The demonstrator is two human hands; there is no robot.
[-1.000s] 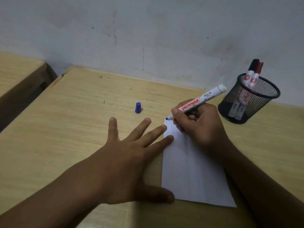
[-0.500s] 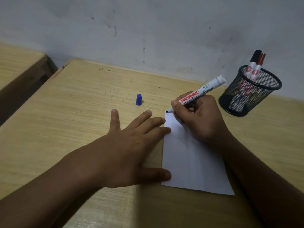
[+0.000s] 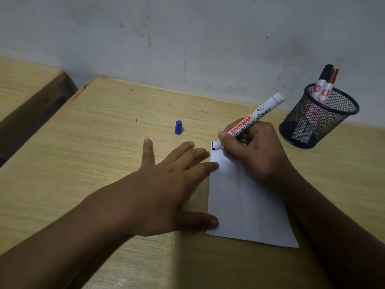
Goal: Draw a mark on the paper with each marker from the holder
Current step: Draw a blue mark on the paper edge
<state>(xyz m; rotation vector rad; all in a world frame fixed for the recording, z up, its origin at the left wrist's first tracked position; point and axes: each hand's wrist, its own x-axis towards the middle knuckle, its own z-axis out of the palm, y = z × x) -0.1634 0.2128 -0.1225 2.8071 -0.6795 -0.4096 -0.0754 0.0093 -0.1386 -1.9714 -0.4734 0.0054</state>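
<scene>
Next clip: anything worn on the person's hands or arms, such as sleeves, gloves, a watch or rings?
Nothing visible. The left hand and right hand are bare: no gloves, no rings seen. Both forearms are uncovered to the frame edge, with no sleeves, watch or bracelet in view.

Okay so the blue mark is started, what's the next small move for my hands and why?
Probably draw the tip a little further, then lift. The marker in the right hand touches the paper at its top left corner beside a short blue mark, while the left hand pins the edge.
</scene>
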